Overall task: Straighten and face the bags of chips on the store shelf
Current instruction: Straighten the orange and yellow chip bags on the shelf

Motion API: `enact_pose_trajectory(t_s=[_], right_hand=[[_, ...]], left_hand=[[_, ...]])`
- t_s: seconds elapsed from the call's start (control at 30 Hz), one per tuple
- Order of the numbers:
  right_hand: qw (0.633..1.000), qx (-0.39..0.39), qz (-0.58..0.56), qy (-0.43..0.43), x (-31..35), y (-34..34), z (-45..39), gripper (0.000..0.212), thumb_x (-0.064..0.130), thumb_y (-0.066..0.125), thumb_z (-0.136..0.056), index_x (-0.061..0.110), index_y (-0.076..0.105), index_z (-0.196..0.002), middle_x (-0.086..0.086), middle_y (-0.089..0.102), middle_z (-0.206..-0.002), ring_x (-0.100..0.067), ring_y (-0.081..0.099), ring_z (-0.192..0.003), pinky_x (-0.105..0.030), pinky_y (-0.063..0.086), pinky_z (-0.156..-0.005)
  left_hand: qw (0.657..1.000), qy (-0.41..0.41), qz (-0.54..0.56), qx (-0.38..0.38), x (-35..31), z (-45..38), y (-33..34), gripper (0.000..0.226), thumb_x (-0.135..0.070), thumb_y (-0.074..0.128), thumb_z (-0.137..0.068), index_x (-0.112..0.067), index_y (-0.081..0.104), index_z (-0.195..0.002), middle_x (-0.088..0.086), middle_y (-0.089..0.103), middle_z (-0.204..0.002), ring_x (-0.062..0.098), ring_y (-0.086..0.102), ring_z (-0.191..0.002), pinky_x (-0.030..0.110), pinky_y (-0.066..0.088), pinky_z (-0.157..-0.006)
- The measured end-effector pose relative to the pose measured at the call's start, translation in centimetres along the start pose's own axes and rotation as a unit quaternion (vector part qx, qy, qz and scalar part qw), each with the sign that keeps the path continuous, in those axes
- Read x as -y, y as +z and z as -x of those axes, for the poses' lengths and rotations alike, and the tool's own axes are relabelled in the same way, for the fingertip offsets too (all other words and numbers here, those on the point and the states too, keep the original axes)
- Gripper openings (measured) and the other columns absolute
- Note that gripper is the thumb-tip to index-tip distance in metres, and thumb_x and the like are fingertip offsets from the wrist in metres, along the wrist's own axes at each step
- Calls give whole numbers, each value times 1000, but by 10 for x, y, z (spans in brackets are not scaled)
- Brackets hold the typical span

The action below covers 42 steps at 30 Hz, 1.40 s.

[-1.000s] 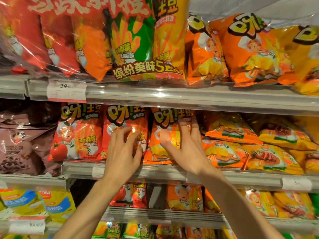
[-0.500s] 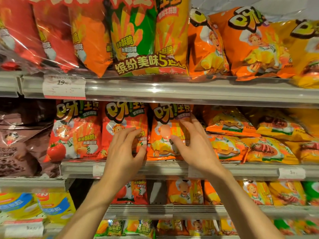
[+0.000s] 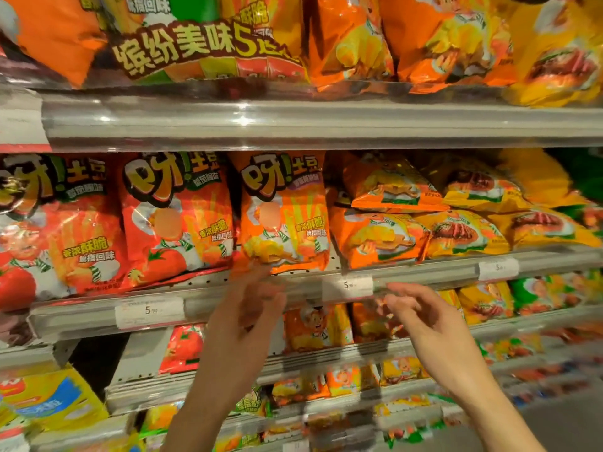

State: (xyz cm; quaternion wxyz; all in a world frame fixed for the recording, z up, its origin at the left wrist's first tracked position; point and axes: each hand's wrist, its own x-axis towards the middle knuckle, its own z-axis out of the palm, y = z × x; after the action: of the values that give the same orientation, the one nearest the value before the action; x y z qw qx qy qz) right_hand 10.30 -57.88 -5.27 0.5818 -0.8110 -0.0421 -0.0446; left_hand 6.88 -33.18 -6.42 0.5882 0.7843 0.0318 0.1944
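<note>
Glossy foil chip bags (image 3: 284, 213) on the middle shelf (image 3: 293, 288) look light, puffy and slippery, best nudged by their edges; both hands, left (image 3: 241, 318) and right (image 3: 427, 324), hover empty, fingers relaxed.

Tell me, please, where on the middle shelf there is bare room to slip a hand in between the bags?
A narrow bare strip of perforated shelf shows between the orange upright bag and the stacked orange bags. The two red tomato bags press together; the right-hand stacks overlap tightly.
</note>
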Motion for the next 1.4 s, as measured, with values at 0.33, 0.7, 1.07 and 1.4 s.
enact_pose_trajectory(t_s=[0.33, 0.7, 1.07, 1.4], right_hand=[[1000, 3, -17, -10, -33, -81, -39, 20, 34, 63, -94, 28, 67, -112, -10, 70, -83, -18, 66, -73, -26, 51, -68], [992, 43, 25, -120, -32, -146, -96, 17, 30, 61, -95, 30, 69, -80, 12, 72, -85, -6, 68, -81, -33, 52, -75], [968, 28, 193, -158, 24, -129, -127, 48, 42, 50, -102, 30, 43, -148, 6, 67, -71, -2, 60, -67, -10, 38, -62], [965, -41, 228, -123, 28, -130, -128, 60, 57, 47, -98, 25, 45, -148, 8, 62, -62, -3, 62, -75, -38, 54, -81]], left_hand=[[997, -13, 70, -33, -25, -4, 82, 28, -17, 68, -93, -33, 64, -116, 0, 74, -95, 17, 70, -92, 28, 52, -83], [987, 33, -46, -150, -85, -32, 153, 26, -28, 68, -93, -26, 63, -119, -2, 68, -103, 0, 63, -87, 4, 44, -68], [979, -28, -186, -74, -101, -119, 165, 76, -69, 50, -91, -25, 36, -151, 5, 53, -147, 30, 51, -132, 40, 43, -106], [989, 1, -129, -67, -95, -129, 162, 66, -55, 67, -87, -21, 53, -142, 1, 62, -134, 22, 57, -124, 39, 48, -103]])
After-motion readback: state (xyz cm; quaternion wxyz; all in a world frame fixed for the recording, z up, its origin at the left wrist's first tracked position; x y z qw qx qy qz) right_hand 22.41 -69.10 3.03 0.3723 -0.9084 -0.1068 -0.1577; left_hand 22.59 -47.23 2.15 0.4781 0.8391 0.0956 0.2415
